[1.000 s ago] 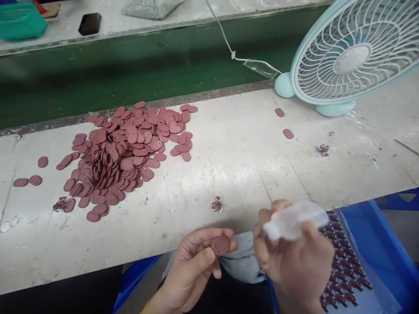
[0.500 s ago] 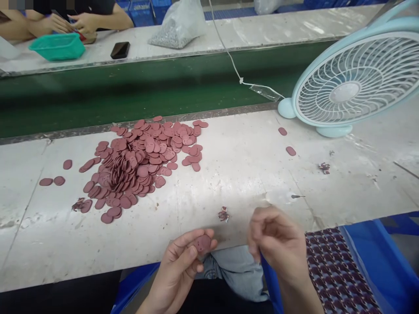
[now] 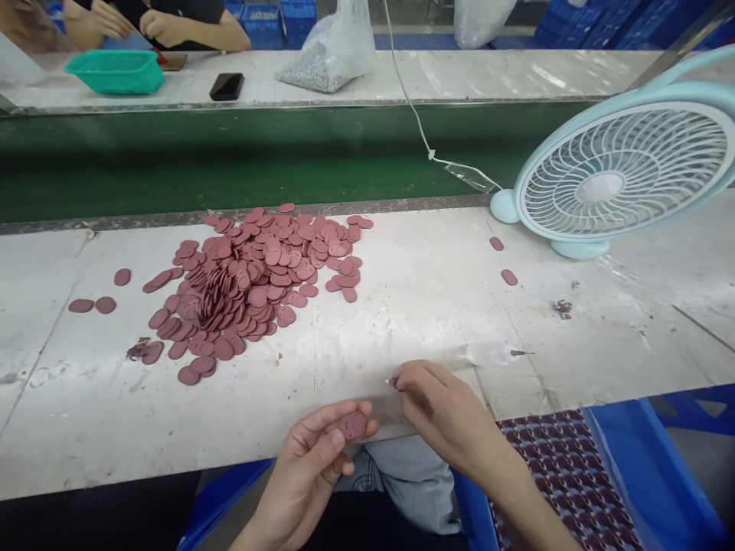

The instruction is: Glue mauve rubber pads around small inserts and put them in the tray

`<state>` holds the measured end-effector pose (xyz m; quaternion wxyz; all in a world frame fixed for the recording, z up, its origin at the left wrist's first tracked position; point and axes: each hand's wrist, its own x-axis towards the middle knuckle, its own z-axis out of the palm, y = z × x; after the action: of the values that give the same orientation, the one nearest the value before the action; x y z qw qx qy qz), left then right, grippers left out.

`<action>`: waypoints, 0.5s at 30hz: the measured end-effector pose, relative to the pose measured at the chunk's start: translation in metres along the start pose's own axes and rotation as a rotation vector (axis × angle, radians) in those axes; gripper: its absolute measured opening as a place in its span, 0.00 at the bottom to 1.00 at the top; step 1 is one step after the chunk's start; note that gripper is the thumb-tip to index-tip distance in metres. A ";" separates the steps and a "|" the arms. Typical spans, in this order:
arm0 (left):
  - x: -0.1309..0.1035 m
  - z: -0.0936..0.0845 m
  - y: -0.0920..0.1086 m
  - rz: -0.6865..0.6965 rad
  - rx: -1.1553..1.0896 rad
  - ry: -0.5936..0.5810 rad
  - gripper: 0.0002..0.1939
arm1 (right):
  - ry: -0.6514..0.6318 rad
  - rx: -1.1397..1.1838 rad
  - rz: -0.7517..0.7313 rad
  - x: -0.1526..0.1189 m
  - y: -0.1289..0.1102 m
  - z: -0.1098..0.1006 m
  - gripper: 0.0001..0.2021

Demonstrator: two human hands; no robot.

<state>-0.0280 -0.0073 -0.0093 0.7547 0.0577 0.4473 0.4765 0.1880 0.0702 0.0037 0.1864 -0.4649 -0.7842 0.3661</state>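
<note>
My left hand (image 3: 310, 467) is closed on a maroon oval disc (image 3: 353, 425) with small holes in its face, held between thumb and fingers over the table's near edge. My right hand (image 3: 442, 409) reaches to the tabletop, its thumb and fingertips pinched at a small clump of dark and white bits (image 3: 392, 382). The fingers cover most of that clump, so what they grip is hidden. Left of both hands lies a large heap of similar maroon discs (image 3: 258, 268). A clear object with a thin dark tip (image 3: 520, 353) lies beyond my right hand.
A light blue fan (image 3: 600, 187) stands at the right, near two loose discs (image 3: 509, 277). Beside my right forearm is a blue crate (image 3: 648, 467) with rows of dark patterned pieces (image 3: 566, 474). Across the green channel (image 3: 344, 164), a co-worker's hands (image 3: 164, 27) are near a green basket (image 3: 118, 73).
My right hand has moved left and forward to the small clump on the table, which it now mostly covers. My left hand keeps its disc. The camera view has shifted slightly.
</note>
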 end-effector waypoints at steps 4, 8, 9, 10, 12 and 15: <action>0.002 0.002 -0.002 0.009 0.017 -0.007 0.12 | 0.102 0.549 0.078 -0.018 -0.003 0.002 0.09; 0.004 0.008 -0.005 0.027 0.036 -0.067 0.12 | 0.065 1.075 0.140 -0.030 -0.006 0.010 0.06; 0.004 0.009 -0.005 0.029 0.036 -0.085 0.12 | 0.054 1.133 0.162 -0.031 -0.007 0.011 0.06; 0.005 0.011 -0.006 0.031 0.034 -0.098 0.12 | 0.058 1.155 0.183 -0.032 -0.008 0.012 0.06; 0.005 0.014 -0.006 0.040 0.031 -0.114 0.12 | 0.095 1.132 0.246 -0.034 -0.010 0.013 0.08; 0.005 0.017 -0.007 0.062 0.039 -0.136 0.11 | 0.185 1.025 0.413 -0.039 -0.015 0.010 0.16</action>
<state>-0.0102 -0.0018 -0.0060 0.7670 0.1183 0.4023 0.4857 0.1922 0.0285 0.0102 0.3808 -0.4890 -0.3790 0.6872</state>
